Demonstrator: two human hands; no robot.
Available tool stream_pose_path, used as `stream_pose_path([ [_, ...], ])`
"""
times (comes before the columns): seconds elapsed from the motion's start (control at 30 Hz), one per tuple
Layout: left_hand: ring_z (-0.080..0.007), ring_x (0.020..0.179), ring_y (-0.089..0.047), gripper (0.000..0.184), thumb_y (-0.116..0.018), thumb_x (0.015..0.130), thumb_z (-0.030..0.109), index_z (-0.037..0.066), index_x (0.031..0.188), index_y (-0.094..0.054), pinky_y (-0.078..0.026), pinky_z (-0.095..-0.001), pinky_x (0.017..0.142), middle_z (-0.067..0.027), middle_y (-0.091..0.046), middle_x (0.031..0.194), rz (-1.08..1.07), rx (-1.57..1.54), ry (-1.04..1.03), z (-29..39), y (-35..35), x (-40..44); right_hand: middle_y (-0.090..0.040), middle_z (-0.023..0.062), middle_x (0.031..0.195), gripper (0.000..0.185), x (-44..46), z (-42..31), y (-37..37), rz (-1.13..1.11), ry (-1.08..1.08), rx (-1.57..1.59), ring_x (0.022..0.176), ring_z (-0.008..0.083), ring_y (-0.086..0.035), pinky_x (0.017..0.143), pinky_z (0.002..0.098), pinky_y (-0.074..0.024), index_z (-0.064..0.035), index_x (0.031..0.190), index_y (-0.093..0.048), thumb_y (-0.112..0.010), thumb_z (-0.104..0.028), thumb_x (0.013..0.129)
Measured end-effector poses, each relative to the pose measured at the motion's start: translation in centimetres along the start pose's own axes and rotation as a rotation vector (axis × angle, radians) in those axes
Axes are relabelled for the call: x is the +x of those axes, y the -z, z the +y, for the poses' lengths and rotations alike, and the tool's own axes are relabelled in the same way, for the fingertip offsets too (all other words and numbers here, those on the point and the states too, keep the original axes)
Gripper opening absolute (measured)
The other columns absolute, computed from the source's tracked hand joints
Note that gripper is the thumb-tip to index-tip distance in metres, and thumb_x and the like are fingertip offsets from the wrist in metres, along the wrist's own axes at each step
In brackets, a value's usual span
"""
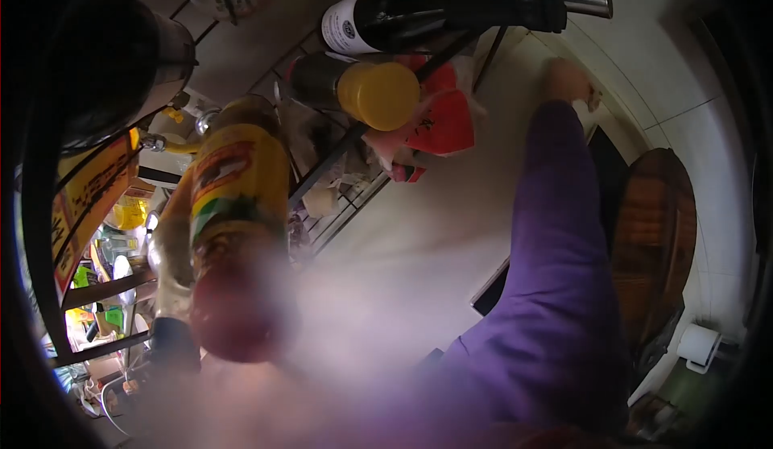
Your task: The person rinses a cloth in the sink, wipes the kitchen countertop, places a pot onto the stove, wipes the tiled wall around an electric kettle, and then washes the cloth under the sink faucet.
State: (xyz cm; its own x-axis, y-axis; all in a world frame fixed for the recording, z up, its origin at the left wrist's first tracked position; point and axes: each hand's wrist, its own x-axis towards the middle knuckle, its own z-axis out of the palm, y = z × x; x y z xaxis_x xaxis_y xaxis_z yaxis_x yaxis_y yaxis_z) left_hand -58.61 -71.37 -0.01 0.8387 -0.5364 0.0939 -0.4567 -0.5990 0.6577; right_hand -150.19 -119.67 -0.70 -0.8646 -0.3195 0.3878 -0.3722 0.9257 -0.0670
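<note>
My right hand (570, 81) is at the far end of a purple sleeve (560, 199), close to the base of the tiled wall. Its fingers curl downward and look closed; anything in them is too small or hidden to name. Below it, beside the forearm, stands a round brown wooden board (656, 248). Partly behind the sleeve is a dark flat object (608, 159). I do not make out my left hand; the bottom of the view is smeared by a pale blur.
A black wire rack (330, 159) at left holds a red-capped bottle (237, 199) with a yellow label, a dark wine bottle (403, 18), a yellow-lidded jar (374, 95) and a red packet (443, 123). A white paper roll (698, 346) hangs lower right.
</note>
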Motion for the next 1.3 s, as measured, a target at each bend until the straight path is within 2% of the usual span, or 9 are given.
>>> stream_pose_path([
  [0.07, -0.0229, 0.108, -0.045, 0.043, -0.047, 0.09, 0.024, -0.009, 0.118, -0.044, -0.034, -0.0308, 0.095, -0.0178, -0.049, 0.118, -0.009, 0.0, 0.0, 0.3, -0.5, 0.1, -0.06, 0.0157, 0.104, 0.026, -1.6, -0.6, 4.2, -0.208, 0.332, -0.104, 0.093, 0.0331, -0.059, 0.069, 0.0509, -0.0476, -0.0068, 0.099, -0.065, -0.048, -0.02, 0.085],
  [0.13, -0.0229, 0.109, -0.045, 0.043, -0.047, 0.09, 0.023, -0.009, 0.119, -0.043, -0.033, -0.0309, 0.095, -0.0179, -0.048, 0.119, -0.017, -0.003, 0.002, 0.6, -0.8, 0.1, -0.055, 0.0212, 0.111, 0.031, -2.8, -3.2, 6.9, -0.27, 0.378, -0.28, 0.095, 0.0354, -0.057, 0.076, 0.0532, -0.0433, -0.0064, 0.109, -0.061, -0.048, -0.021, 0.084],
  [0.23, -0.023, 0.11, -0.044, 0.043, -0.047, 0.09, 0.023, -0.009, 0.119, -0.043, -0.033, -0.0309, 0.096, -0.018, -0.048, 0.12, -0.01, -0.017, -0.009, 0.9, -1.0, 0.1, -0.06, 0.0189, 0.101, 0.029, -0.1, -8.7, -1.6, -0.167, 0.125, -0.553, 0.095, 0.0367, -0.057, 0.078, 0.0505, -0.0448, -0.0059, 0.107, -0.061, -0.05, -0.019, 0.082],
  [0.3, -0.0231, 0.11, -0.044, 0.043, -0.047, 0.09, 0.023, -0.009, 0.12, -0.043, -0.033, -0.031, 0.096, -0.018, -0.048, 0.12, 0.008, -0.029, -0.02, 1.1, -0.5, 0.1, -0.059, 0.0212, 0.102, 0.032, -0.7, -7.9, 1.0, -0.252, 0.294, 0.49, 0.096, 0.0373, -0.057, 0.08, 0.0453, -0.045, -0.0044, 0.108, -0.058, -0.046, -0.01, 0.079],
  [0.5, -0.0233, 0.112, -0.044, 0.043, -0.046, 0.09, 0.022, -0.008, 0.121, -0.042, -0.032, -0.0311, 0.097, -0.0182, -0.047, 0.122, 0.008, -0.084, -0.017, 0.8, -1.0, -0.2, -0.06, 0.0213, 0.099, 0.029, -2.7, -4.4, 2.1, -0.215, 0.667, 0.433, 0.095, 0.0342, -0.057, 0.082, 0.0412, -0.043, -0.0056, 0.103, -0.058, -0.045, -0.007, 0.077],
  [1.0, -0.0238, 0.117, -0.042, 0.043, -0.044, 0.091, 0.019, -0.008, 0.123, -0.04, -0.031, -0.0315, 0.1, -0.0186, -0.044, 0.126, 0.132, -0.73, -0.273, 4.4, 9.0, -0.4, -0.059, 0.0117, 0.1, 0.023, -29.3, 1.7, 9.1, -0.061, 0.744, 0.214, 0.098, 0.0272, -0.056, 0.077, 0.0385, -0.046, -0.0062, 0.095, -0.06, -0.056, -0.013, 0.073],
  [1.1, -0.0253, 0.125, -0.035, 0.042, -0.035, 0.093, 0.015, -0.009, 0.127, -0.033, -0.024, -0.0357, 0.107, -0.0202, -0.038, 0.131, -0.035, -0.84, -0.397, 6.3, 10.9, 1.0, -0.06, 0.0104, 0.096, 0.031, -38.5, 5.4, 13.1, -0.191, 0.808, 0.247, 0.093, 0.0259, -0.057, 0.079, 0.0369, -0.0445, -0.0063, 0.094, -0.06, -0.06, -0.01, 0.064],
  [1.17, -0.0256, 0.125, -0.035, 0.042, -0.034, 0.093, 0.016, -0.009, 0.127, -0.032, -0.024, -0.0358, 0.107, -0.0205, -0.038, 0.132, -0.127, -0.852, -0.436, 6.8, 12.2, 1.7, -0.055, 0.0142, 0.108, 0.041, -43.6, 10.2, 15.7, -0.17, 0.877, 0.635, 0.106, 0.0262, -0.05, 0.091, 0.0362, -0.0397, -0.0051, 0.105, -0.055, -0.055, -0.005, 0.064],
  [1.3, -0.0268, 0.125, -0.034, 0.043, -0.033, 0.093, 0.016, -0.009, 0.128, -0.031, -0.023, -0.0359, 0.107, -0.0209, -0.037, 0.132, -0.152, -0.97, -0.26, 10.0, 15.3, 0.2, -0.052, 0.0097, 0.117, 0.054, -47.5, 21.4, 22.7, -0.184, 0.959, 0.572, 0.113, 0.0241, -0.044, 0.096, 0.0387, -0.0343, -0.0053, 0.118, -0.05, -0.055, -0.004, 0.064],
])
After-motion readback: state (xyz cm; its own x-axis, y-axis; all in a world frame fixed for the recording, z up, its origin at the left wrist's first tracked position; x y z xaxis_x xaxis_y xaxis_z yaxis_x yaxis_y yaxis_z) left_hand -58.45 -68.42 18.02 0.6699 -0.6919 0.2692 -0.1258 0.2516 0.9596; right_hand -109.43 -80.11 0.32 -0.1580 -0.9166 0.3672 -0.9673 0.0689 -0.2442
